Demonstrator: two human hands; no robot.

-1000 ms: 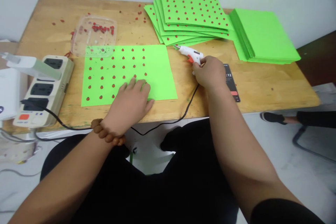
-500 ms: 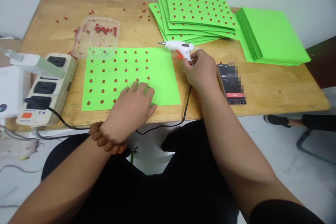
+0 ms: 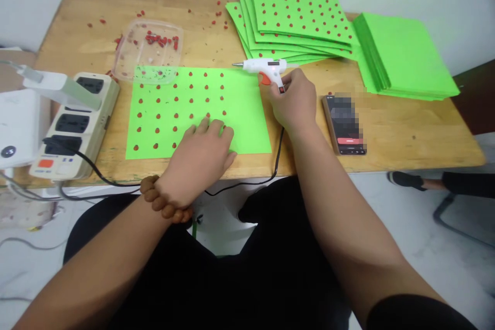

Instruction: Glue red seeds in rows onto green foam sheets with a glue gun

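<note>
A bright green sheet [image 3: 249,113] lies on the wooden table, dotted with rows of small red pieces; a strip along its right side is plain. My left hand [image 3: 201,149] rests palm down on the sheet's lower part, fingers spread, covering some of the dots. Its wrist wears a bracelet of brown beads. My right hand [image 3: 296,103] grips a white hot glue gun [image 3: 266,66] by its handle, just past the sheet's right edge. The gun's metal nozzle points left over the sheet's top, and its orange trigger shows by my fingers.
A clear plastic tray [image 3: 135,56] with red pieces overlaps the sheet's top left corner. Dotted green sheets [image 3: 305,10] and a plain green stack [image 3: 410,56] sit behind. A phone [image 3: 344,126] lies right; a power strip [image 3: 77,129] stands left. The gun's black cord [image 3: 278,154] hangs over the front edge.
The whole view has shifted slightly, so the table and its things appear a little further right. Both hands keep nearly the same pose, the right one still around the glue gun.
</note>
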